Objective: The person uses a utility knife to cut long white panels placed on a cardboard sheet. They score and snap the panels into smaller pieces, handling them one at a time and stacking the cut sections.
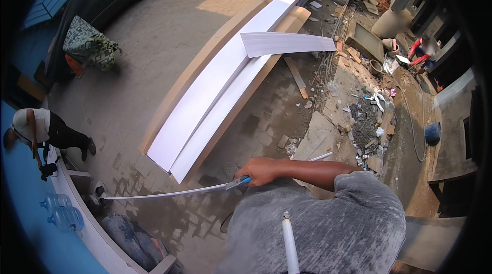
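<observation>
My right hand [258, 171] is closed around a small hand tool [237, 182] with a blue handle and a flat grey front; its exact kind is not clear. Against the tool lies a long thin white strip [164, 192], running far out to the left. A white end piece [321, 156] shows past my forearm on the right, probably the same strip. My left hand is out of sight. Beyond the right hand, long white panels [220, 79] lie lengthwise on brown cardboard [205, 64], with a shorter ribbed panel [287, 44] laid across them.
A person [38, 130] stands at the left beside a low white wall [87, 223] and clear blue water jugs [64, 212]. Rubble [366, 125] and boards spread along the right, where another person [423, 54] crouches. A covered car [97, 7] stands at the far left.
</observation>
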`<action>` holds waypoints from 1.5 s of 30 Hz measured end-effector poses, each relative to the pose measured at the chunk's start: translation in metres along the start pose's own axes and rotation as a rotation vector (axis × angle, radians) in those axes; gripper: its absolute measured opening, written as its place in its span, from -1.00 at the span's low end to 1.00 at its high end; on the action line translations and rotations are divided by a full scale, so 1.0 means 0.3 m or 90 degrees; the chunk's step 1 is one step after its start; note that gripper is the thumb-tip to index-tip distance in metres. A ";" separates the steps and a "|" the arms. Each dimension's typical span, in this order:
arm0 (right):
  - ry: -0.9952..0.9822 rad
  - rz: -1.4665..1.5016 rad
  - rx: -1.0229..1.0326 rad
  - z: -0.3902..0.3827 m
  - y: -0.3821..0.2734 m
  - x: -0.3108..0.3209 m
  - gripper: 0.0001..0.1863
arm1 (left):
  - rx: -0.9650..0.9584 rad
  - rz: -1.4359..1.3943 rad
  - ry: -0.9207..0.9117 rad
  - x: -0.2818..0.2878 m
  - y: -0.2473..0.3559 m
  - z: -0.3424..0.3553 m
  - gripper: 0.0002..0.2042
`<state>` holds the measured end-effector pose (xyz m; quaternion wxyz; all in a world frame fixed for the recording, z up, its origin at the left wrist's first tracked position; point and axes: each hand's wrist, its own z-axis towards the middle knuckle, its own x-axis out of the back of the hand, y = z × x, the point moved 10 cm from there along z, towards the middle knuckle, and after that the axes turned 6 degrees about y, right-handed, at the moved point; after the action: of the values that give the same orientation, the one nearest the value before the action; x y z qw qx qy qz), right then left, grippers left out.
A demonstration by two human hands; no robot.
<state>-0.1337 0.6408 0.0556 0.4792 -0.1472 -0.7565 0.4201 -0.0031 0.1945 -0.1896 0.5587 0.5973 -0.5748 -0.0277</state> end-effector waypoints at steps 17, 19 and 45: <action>0.379 0.064 -0.185 -0.713 0.970 0.911 -0.63 | -0.334 0.402 -0.566 -1.520 1.075 -0.448 -0.60; 0.435 0.054 -0.208 -0.825 1.075 1.026 -0.60 | -0.361 0.452 -0.600 -1.693 1.183 -0.521 -0.59; 0.913 -0.001 -0.393 -1.695 2.078 2.546 -0.56 | -1.332 0.651 -0.784 -3.819 2.562 -1.982 -0.79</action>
<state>-0.1943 1.7462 0.1264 0.7887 -0.5091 -0.3445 -0.0079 -0.4926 1.6135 -0.1276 0.3500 -0.5081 -0.6001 -0.5092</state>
